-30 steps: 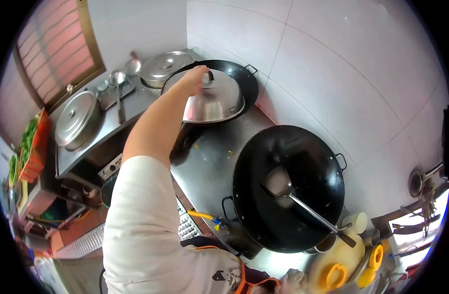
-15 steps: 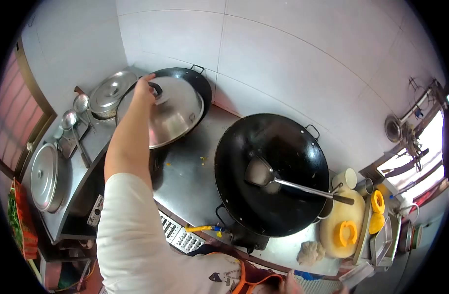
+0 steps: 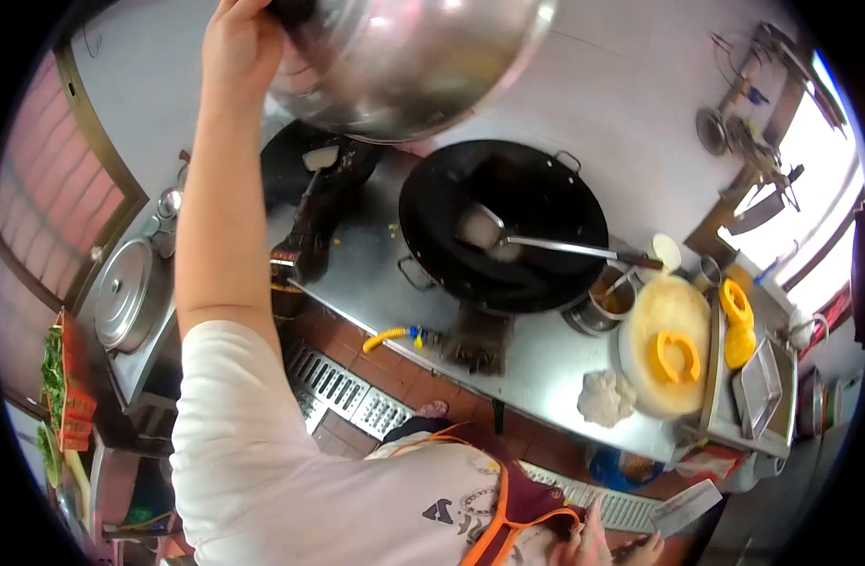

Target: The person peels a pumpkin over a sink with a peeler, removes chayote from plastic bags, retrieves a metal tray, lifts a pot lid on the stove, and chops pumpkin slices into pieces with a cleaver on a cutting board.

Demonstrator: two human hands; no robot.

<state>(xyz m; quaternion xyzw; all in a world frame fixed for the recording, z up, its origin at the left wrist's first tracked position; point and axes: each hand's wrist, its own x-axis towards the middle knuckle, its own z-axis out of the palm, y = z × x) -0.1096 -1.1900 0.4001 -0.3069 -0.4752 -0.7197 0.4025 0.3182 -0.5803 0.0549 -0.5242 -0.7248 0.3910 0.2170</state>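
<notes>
My left hand [image 3: 242,42] is raised at the top left, closed on the dark knob of a domed metal wok lid [image 3: 404,75]. The lid hangs tilted in the air, cut off by the top of the view. Below it sits a black wok [image 3: 286,170], partly hidden by my arm, with a wok turner [image 3: 321,158] across it. Low at the right, my right hand [image 3: 593,542] is closed around the handle of a cleaver [image 3: 687,507], its blade pointing right. A bigger black wok [image 3: 546,208] holds a wok spatula [image 3: 565,246].
On the right, a round cutting board [image 3: 654,311] bears a yellow pumpkin ring [image 3: 675,358]; more pumpkin pieces [image 3: 737,347] lie by metal trays [image 3: 761,387]. A crumpled cloth [image 3: 605,396] and a metal pot [image 3: 593,319] are on the steel counter [image 3: 536,373]. A lidded pot [image 3: 126,292] stands left.
My left hand has lifted the lid off the left wok, up toward the camera, exposing the wok and turner. The view has shifted, and more of the cleaver and right hand shows.
</notes>
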